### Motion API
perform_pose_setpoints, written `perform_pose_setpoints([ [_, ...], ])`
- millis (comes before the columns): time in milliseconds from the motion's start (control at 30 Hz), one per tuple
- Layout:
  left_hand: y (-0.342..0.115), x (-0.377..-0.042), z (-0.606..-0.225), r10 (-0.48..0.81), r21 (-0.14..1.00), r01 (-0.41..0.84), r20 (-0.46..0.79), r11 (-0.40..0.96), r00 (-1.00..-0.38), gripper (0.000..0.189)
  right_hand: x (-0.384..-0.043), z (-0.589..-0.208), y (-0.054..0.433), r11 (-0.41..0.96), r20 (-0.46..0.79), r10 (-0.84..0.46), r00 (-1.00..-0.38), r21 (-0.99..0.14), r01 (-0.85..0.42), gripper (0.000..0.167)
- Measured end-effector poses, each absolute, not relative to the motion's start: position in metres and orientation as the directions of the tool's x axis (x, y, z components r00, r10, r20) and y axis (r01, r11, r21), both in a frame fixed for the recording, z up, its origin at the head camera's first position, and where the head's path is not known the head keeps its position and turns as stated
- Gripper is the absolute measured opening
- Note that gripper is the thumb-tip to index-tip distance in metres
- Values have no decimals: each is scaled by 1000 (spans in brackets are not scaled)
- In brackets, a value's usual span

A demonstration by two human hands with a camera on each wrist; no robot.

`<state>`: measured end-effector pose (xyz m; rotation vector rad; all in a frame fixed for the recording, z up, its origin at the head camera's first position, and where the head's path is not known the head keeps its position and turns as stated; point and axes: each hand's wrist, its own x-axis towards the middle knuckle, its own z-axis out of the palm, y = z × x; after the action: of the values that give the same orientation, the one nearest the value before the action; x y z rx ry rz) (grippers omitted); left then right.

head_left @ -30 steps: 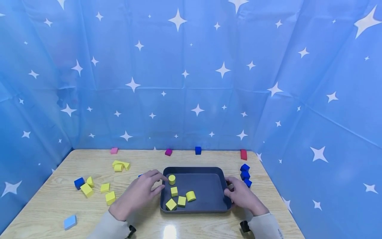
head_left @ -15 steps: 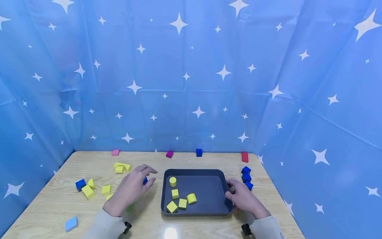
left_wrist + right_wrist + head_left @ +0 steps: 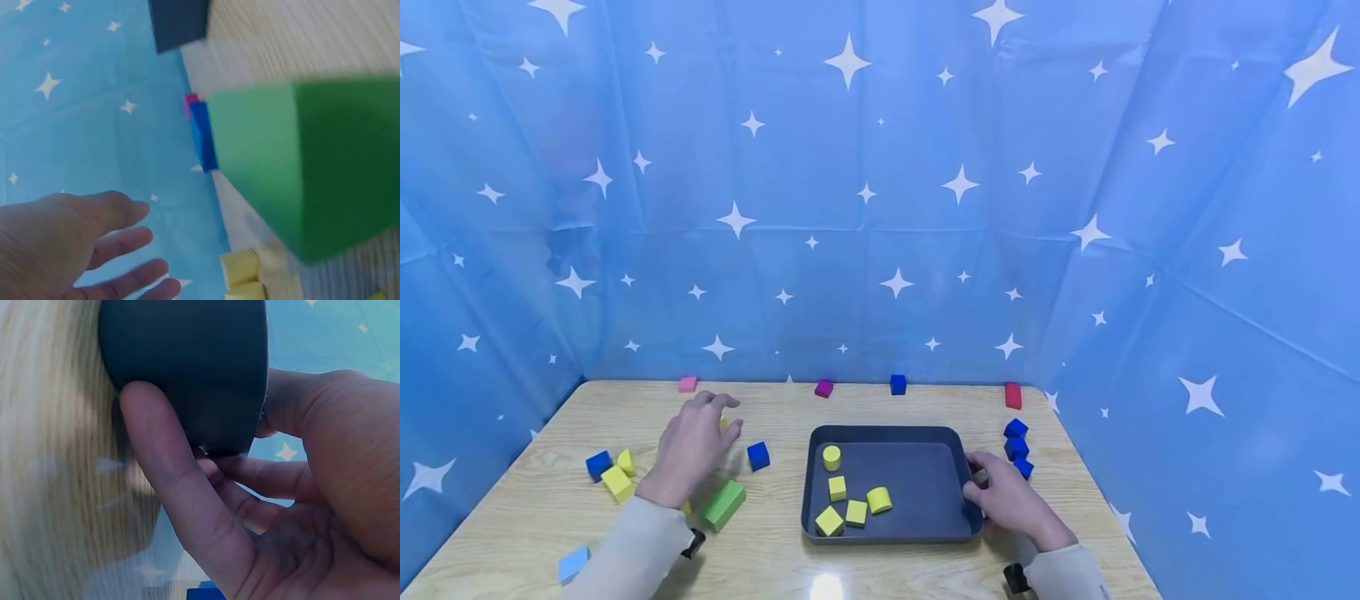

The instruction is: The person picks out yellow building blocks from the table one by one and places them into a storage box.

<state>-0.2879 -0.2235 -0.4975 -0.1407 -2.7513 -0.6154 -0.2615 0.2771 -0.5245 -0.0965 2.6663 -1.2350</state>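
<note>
A dark tray (image 3: pixel 917 483) lies on the table with several yellow blocks along its left side, among them a yellow cylinder (image 3: pixel 831 457). My right hand (image 3: pixel 1011 496) grips the tray's right rim; in the right wrist view the thumb and fingers wrap the tray wall (image 3: pixel 187 369). Out to the left, my left hand (image 3: pixel 691 446) reaches over the table with loosely bent fingers and nothing in them. Yellow blocks (image 3: pixel 240 269) lie beyond its fingertips, largely hidden by the hand in the head view. A green block (image 3: pixel 724 505) lies by the left wrist.
A blue cube (image 3: pixel 758 455) sits between left hand and tray. Further left are a blue block (image 3: pixel 598 465), yellow blocks (image 3: pixel 617 483) and a light blue block (image 3: pixel 573 565). Blue blocks (image 3: pixel 1017 447) line up right of the tray. Pink, magenta, blue and red (image 3: pixel 1013 395) blocks stand along the back edge.
My left hand has moved left from the tray's left rim, past the blue cube, to the yellow blocks at the back left. The right hand stays on the tray.
</note>
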Motion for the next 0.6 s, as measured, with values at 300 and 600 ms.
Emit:
perform_pose_setpoints([
  [300,-237,-301,-502,-67,391,39,253,920,-965,54,-260,-526,277,647,-164,-130,-978,-761,41,55],
  [600,-248,-313,-509,-118,418,-52,133,907,-984,69,-261,-523,276,654,-143,-150,-978,-756,11,55],
])
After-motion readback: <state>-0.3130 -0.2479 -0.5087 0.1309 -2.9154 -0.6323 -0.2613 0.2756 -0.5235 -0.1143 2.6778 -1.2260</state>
